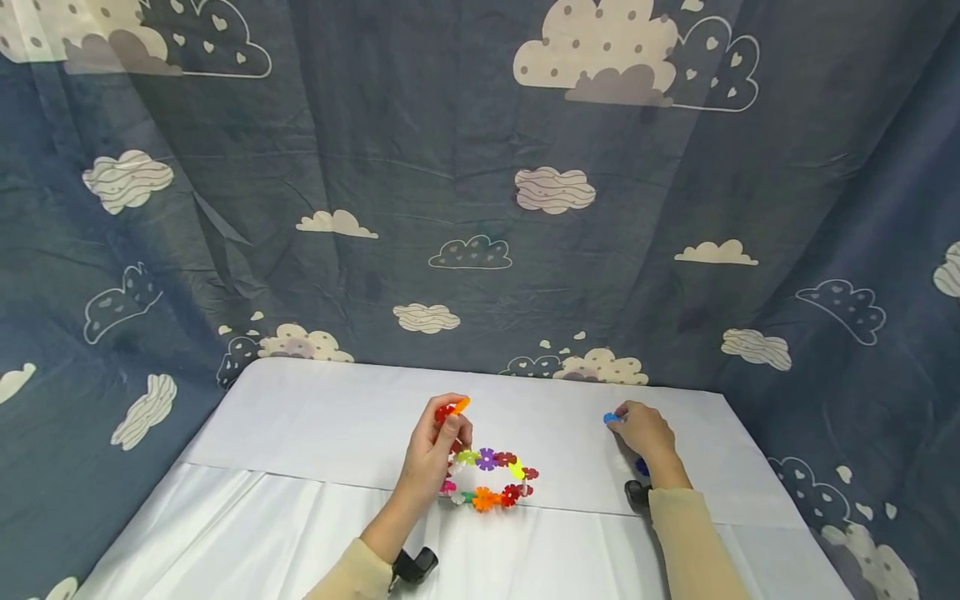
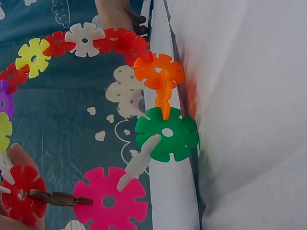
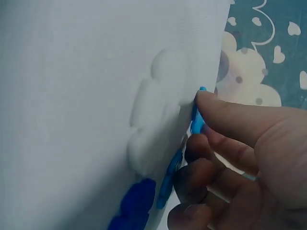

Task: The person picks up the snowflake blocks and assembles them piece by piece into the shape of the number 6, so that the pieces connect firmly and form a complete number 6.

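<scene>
My left hand (image 1: 429,454) grips one end of a chain of interlocking snowflake discs, with a red disc (image 1: 444,413) and an orange disc (image 1: 461,406) at the fingertips. The rest of the chain hangs in a loop to the right of the hand, including a purple disc (image 1: 487,459). In the left wrist view, a green disc (image 2: 168,135) and a pink disc (image 2: 109,201) are linked by a white one (image 2: 139,160). On the right, my right hand (image 1: 647,433) pinches a light blue disc (image 3: 197,119) between thumb and finger, over the table.
Near the right hand, a white disc (image 3: 153,115), another blue disc (image 3: 169,182) and a dark blue disc (image 3: 133,205) lie on the white cloth. The white-covered table (image 1: 315,417) ends at a dark curtain (image 1: 375,167) printed with clouds.
</scene>
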Demonstrator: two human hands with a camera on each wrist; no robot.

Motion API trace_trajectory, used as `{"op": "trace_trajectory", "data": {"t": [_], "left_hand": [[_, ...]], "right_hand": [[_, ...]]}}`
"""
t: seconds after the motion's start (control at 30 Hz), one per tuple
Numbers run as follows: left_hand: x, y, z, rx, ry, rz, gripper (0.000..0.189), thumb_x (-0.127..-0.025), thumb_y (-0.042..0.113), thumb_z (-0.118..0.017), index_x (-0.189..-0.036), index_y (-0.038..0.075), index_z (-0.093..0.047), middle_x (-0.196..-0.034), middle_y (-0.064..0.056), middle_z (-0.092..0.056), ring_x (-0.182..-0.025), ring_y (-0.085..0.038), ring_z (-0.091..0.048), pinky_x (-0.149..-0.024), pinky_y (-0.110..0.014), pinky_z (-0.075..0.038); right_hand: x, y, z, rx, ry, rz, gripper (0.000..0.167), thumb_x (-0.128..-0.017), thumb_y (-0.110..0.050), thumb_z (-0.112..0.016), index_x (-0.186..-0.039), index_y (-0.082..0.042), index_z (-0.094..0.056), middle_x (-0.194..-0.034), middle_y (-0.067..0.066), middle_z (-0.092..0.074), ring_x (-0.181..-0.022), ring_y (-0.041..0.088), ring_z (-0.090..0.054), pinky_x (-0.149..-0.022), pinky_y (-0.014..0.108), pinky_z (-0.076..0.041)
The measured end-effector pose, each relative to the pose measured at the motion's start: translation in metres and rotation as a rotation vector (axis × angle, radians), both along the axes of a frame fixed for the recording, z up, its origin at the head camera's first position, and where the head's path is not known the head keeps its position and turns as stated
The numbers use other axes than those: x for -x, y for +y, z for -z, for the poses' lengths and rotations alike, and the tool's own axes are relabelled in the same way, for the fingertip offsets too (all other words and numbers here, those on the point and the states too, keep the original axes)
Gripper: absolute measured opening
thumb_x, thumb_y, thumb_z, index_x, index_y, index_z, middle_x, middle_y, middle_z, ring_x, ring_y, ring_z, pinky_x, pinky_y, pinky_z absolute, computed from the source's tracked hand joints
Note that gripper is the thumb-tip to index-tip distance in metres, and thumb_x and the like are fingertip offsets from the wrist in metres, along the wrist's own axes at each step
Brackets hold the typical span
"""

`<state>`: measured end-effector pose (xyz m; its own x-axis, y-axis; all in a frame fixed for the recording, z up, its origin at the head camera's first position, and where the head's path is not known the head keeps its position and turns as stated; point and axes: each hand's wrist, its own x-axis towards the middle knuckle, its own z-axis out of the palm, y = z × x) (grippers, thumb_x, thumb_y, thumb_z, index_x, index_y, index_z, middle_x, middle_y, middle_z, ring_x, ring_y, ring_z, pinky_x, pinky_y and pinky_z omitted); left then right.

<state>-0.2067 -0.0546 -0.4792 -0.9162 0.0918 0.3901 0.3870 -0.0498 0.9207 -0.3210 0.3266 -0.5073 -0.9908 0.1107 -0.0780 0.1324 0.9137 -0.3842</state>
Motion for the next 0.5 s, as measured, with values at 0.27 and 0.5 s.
{"op": "trace_trajectory", "data": {"t": [0.27,0.5], "left_hand": [[-0.001,0.002,0.000,-0.049,0.052,0.040,0.027,-0.114,0.014,-0.046,-0.138,0.003,-0.049,-0.084,-0.024,-0.053,-0.074,-0.018,-0.054,-0.070,-0.019,-0.052],[-0.002,0.003,0.003,-0.027,0.077,0.025,0.027,-0.113,0.017,-0.050,-0.137,0.005,-0.052,-0.078,-0.019,-0.048,-0.068,-0.017,-0.050,-0.064,-0.023,-0.049]], "right_hand": [[-0.007,-0.026,-0.012,0.224,0.140,-0.081,0.023,-0.106,-0.024,-0.064,-0.103,-0.002,-0.069,-0.084,0.008,-0.066,-0.074,0.019,-0.056,-0.063,0.030,-0.045],[-0.056,-0.118,-0.087,0.606,0.210,-0.338,0.023,-0.109,-0.025,-0.063,-0.105,-0.004,-0.071,-0.085,0.009,-0.067,-0.070,0.021,-0.058,-0.060,0.026,-0.053]]}}
